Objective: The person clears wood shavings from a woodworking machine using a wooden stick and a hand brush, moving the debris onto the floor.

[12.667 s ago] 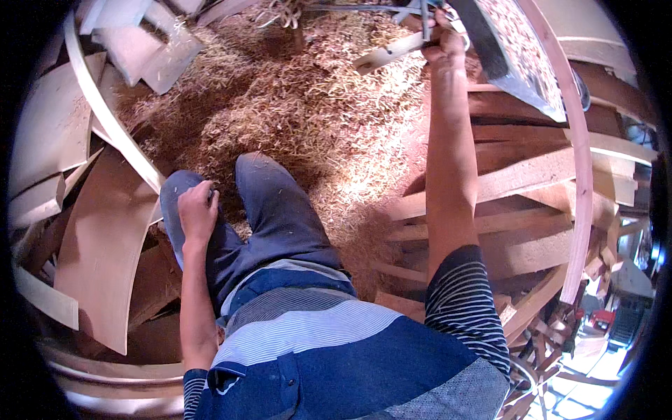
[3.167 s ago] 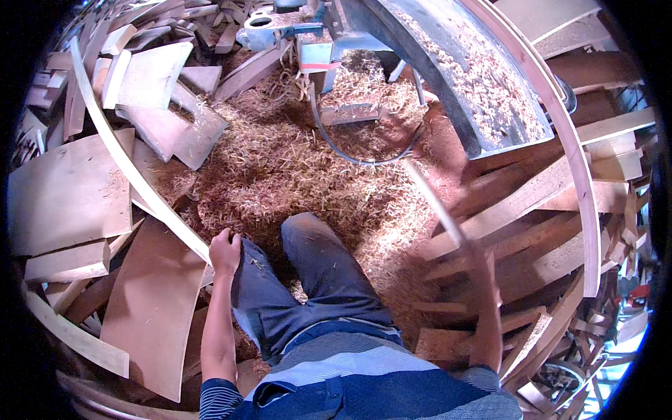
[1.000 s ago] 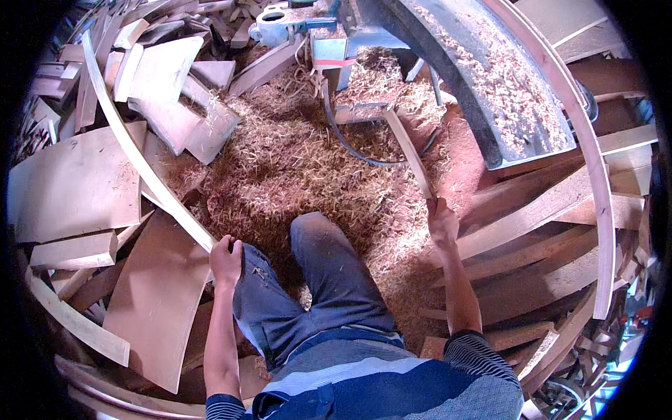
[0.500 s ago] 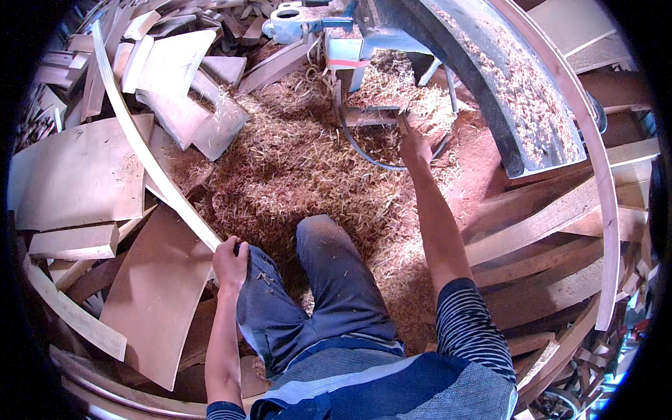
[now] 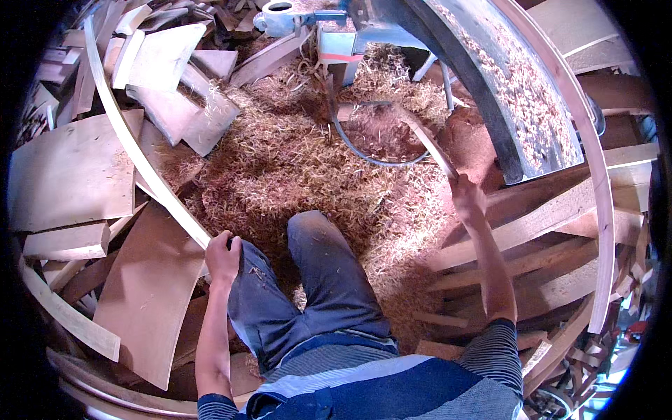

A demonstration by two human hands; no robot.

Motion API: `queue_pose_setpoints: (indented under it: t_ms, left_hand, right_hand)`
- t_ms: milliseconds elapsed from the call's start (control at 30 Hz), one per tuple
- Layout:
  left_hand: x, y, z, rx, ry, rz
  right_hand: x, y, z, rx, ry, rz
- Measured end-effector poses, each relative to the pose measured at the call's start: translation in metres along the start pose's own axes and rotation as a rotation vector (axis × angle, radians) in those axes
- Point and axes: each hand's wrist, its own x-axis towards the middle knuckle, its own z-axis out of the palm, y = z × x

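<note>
My left hand (image 5: 224, 255) is closed around the near end of a long, pale, curved wooden strip (image 5: 143, 164), which runs away to the far left. Out to the right, my right hand (image 5: 467, 196) grips a slim wooden stick (image 5: 435, 147), slightly blurred. The stick's far end reaches over a dark curved hoop (image 5: 371, 159) lying in the wood shavings (image 5: 301, 154). Whether the stick joins the flat grey-edged piece inside the hoop, I cannot tell. My left hand rests beside my left knee.
Wide wooden boards (image 5: 77, 164) and offcuts pile up on the left. A blue machine part (image 5: 336, 38) stands at the back, beside a large curved dark-edged chute (image 5: 504, 91) strewn with shavings. Stacked planks (image 5: 518, 224) and a tall bent wooden strip (image 5: 603, 231) are on the right.
My right hand has moved right and back toward me, and more of the wooden stick shows. My left hand still holds the strip; the whole view has shifted slightly.
</note>
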Motion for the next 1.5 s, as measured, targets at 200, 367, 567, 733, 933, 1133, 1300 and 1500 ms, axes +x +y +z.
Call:
queue_pose_setpoints:
  t_ms: [200, 367, 567, 733, 933, 1133, 1300, 1500]
  left_hand:
    - [-0.008, 0.002, -0.008, 0.003, 0.059, -0.011]
    - [-0.01, -0.015, -0.006, -0.041, 0.117, -0.027]
    - [-0.003, 0.009, -0.008, -0.005, 0.007, -0.034]
    - [0.008, 0.019, 0.01, 0.003, -0.006, 0.005]
    - [0.009, 0.015, 0.001, 0.028, -0.052, -0.01]
    - [0.0, 0.015, -0.01, -0.032, 0.038, -0.02]
    - [0.005, 0.009, 0.003, -0.033, -0.01, 0.03]
    - [0.014, 0.009, 0.021, -0.025, -0.028, 0.058]
  right_hand:
    - [0.11, -0.138, 0.016, 0.249, -0.305, 0.185]
    - [0.148, -0.135, 0.083, 0.281, -0.182, 0.1]
    - [0.021, -0.001, 0.038, 0.252, -0.048, -0.214]
    - [-0.009, 0.004, 0.002, 0.285, 0.051, -0.136]
    - [0.115, -0.104, 0.066, 0.355, -0.181, 0.119]
    - [0.161, -0.181, 0.073, 0.433, -0.303, 0.045]
    - [0.062, -0.04, 0.053, 0.235, -0.098, -0.215]
    - [0.052, -0.026, 0.007, 0.076, -0.152, -0.046]
